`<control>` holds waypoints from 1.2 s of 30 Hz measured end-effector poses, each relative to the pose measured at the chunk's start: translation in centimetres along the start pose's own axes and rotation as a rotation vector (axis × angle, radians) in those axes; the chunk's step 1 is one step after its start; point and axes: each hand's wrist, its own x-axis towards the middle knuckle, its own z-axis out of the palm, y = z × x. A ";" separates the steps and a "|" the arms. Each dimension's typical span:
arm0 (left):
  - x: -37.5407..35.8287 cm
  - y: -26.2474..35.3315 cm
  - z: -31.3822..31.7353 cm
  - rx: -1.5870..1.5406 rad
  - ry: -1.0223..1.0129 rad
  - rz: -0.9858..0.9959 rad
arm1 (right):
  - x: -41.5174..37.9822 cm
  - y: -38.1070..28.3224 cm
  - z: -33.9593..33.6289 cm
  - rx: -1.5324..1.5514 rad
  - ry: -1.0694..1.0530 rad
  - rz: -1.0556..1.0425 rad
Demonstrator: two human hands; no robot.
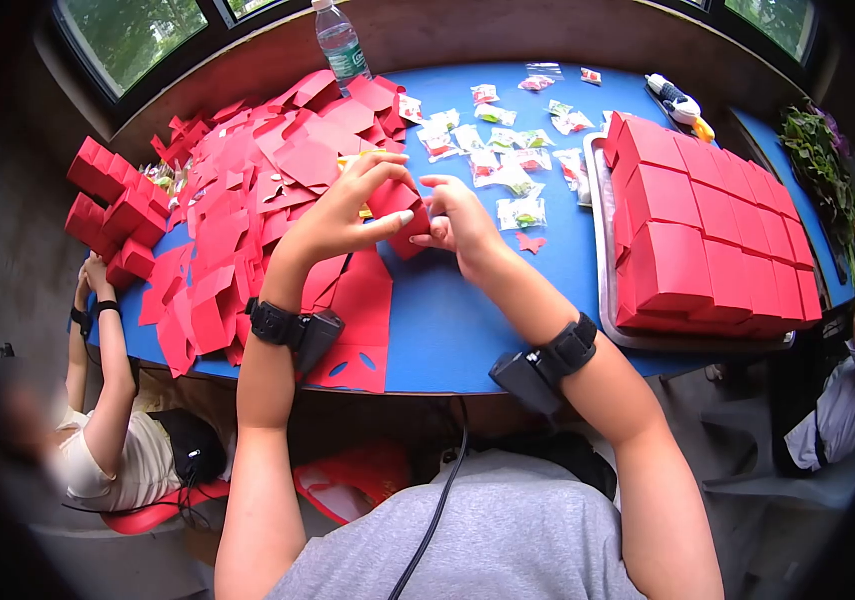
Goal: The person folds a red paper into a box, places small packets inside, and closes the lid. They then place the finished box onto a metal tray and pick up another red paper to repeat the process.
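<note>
A small red paper box [407,236] is held between my two hands above the blue table. My left hand [348,208] curves round its left side, the thumb lying across its near face. On the box's right side, my right hand [461,222] has its fingers bent against the edge. Part of the box is hidden behind my fingers. Left of my hands spreads a heap of flat red paper box blanks [216,240]. Beyond my right hand lie several small wrapped candies [521,212], and a red butterfly-shaped paper cutout [531,243] rests on the table near it.
A white tray [608,290] stacked with red boxes [670,268] stands at right. More red boxes [128,215] are piled at far left. A water bottle [342,45] stands at the back. People sit on both sides, their hands near the table. A cable [438,500] hangs down my front.
</note>
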 end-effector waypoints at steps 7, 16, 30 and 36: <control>-0.5 0.5 -0.1 -0.100 -0.150 -0.111 | 1.2 -0.7 -1.3 -0.594 -0.470 -0.105; 0.0 3.7 1.5 0.694 -0.232 -0.323 | 2.0 0.4 -1.7 -0.606 -0.473 -0.190; -0.7 4.8 1.0 0.776 0.149 -0.062 | 2.9 1.6 -0.5 -0.692 -0.055 -0.581; 0.7 6.9 0.0 0.845 0.132 -0.034 | 2.2 1.1 0.2 -0.846 -0.040 -0.634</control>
